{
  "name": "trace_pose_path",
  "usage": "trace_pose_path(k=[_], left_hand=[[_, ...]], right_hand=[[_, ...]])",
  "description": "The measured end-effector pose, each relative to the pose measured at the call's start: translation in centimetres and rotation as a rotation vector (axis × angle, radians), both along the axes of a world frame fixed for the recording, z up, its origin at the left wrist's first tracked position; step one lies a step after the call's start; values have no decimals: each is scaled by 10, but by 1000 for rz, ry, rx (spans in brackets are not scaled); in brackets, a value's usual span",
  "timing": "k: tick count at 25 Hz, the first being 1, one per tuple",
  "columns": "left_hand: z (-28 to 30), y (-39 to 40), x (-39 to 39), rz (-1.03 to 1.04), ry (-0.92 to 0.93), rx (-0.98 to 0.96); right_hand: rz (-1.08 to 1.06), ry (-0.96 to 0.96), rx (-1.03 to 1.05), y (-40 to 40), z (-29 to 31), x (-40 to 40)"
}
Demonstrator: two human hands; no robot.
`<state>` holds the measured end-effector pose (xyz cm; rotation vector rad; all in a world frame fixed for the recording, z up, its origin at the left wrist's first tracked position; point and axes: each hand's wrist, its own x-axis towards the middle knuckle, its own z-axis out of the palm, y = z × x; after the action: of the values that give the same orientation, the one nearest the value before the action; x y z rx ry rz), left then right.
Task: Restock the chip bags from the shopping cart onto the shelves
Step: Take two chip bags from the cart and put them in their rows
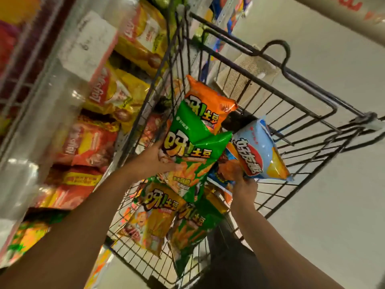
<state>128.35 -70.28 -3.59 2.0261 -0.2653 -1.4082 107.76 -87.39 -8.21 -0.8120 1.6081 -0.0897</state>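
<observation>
A black wire shopping cart [270, 126] fills the middle of the view. My left hand [154, 159] grips a green chip bag [193, 151] above the cart, with an orange chip bag [210, 101] stacked behind it. My right hand [244, 184] holds a light blue chip bag [260, 151] by its lower end, over the cart's right side. More bags lie inside the cart, among them a yellow bag [150, 217] and another green bag [191, 228]. The shelves [62, 84] on the left hold yellow and red chip bags.
A clear shelf-edge strip with a white paper label [87, 44] runs along the left. The cart's handle [277, 46] arches at the far end. Pale floor [333, 205] lies to the right of the cart. More packaged goods show at the top.
</observation>
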Motion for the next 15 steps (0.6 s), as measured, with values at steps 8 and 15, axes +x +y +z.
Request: trace_pose_path(k=[8,15], left_hand=[[90,98,-101,253,-203,-190],[176,244,-261,744,-386,-324]], right_hand=[[434,-155,-394,30,57,-45],[932,-446,-745,105,156,-96]])
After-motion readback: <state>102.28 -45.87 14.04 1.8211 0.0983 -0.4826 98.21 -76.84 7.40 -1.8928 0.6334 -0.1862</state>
